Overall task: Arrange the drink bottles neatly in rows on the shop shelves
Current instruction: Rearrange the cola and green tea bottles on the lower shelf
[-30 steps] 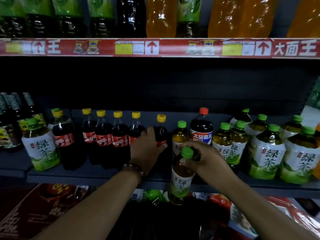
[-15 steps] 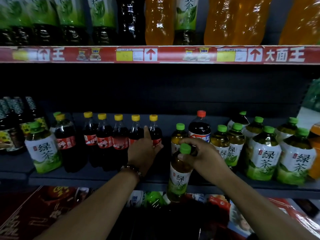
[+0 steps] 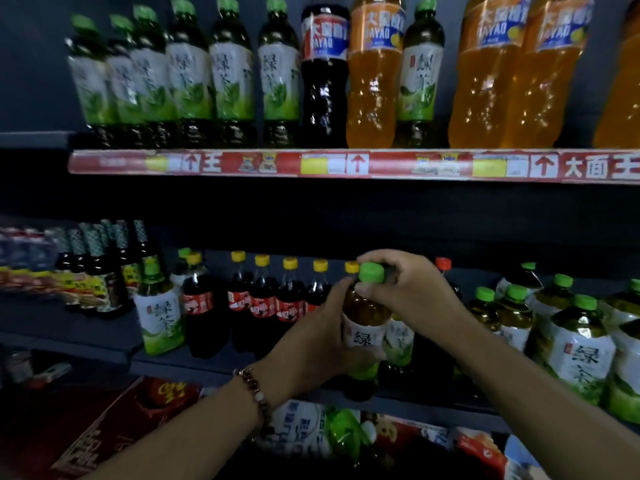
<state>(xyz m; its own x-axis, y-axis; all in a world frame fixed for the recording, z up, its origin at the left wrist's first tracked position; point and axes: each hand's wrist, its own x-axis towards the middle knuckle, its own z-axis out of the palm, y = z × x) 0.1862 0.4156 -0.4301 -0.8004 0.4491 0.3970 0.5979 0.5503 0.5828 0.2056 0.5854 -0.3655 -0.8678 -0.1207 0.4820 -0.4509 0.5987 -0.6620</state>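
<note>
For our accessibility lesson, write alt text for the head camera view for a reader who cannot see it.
Two hands hold a green-capped tea bottle with a white and green label in front of a dark shop shelf: the left hand grips its body, the right hand pinches near its cap. Yellow-capped cola bottles line the shelf behind.

Green cap (image 3: 371,272) tops the amber tea bottle (image 3: 363,327) with its white-and-green label. Cola bottles (image 3: 263,299) are dark with yellow caps and red labels. Orange soda bottles (image 3: 372,81) stand above a red shelf strip (image 3: 242,162).
</note>
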